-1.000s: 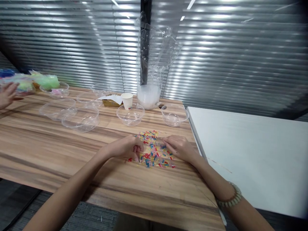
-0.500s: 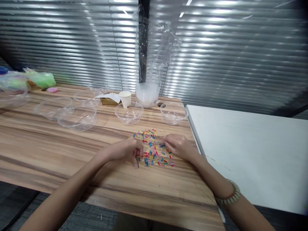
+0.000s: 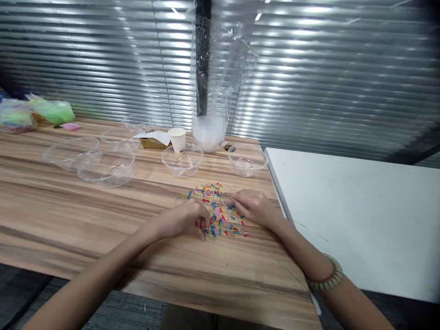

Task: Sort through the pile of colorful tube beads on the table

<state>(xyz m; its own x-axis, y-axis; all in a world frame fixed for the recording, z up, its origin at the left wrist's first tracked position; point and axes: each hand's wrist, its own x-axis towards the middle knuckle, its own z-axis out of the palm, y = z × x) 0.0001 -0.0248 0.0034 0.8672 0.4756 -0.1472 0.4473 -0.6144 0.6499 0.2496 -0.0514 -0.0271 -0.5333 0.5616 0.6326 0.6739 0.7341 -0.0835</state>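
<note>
Both hands down on the bead pile [image 3: 218, 213], mid desk [image 3: 68, 206] near its right edge. Left hand [image 3: 187, 222] curled in a tight grip at the pile's near-left corner; can't tell if it holds beads. Right hand [image 3: 254, 208] lies flat on the far-right side, fingers loose, holding nothing. Two clear bowls [image 3: 182, 160] [image 3: 247, 160] sit just beyond. Risk as I see it: beads are small and round-ish, so a careless sweep could roll them off the right edge toward the white table [image 3: 360, 215].
</note>
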